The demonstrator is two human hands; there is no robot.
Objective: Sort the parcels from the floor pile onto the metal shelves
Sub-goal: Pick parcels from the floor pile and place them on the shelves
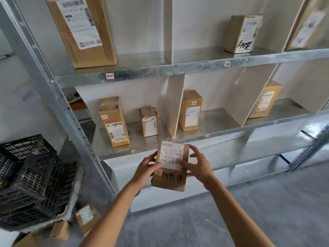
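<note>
You hold the small cardboard parcel [169,182] in the air just in front of the middle shelf [213,120]. Its face is turned toward you, probably so you can read the white shipping label [171,154] and the marker scrawl beneath it before choosing a compartment. Your left hand [147,168] curls round its left edge, thumb on the label. Your right hand [197,164] pinches the right edge, fingers arched. The parcel is flat, matte brown and slightly creased. Behind it, the galvanised shelving looks mottled and shiny, split by plain board dividers [173,106]. Upright boxes [114,122] stand inside with their labels facing out. Black lattice plastic crates [30,175] sit to the left.
</note>
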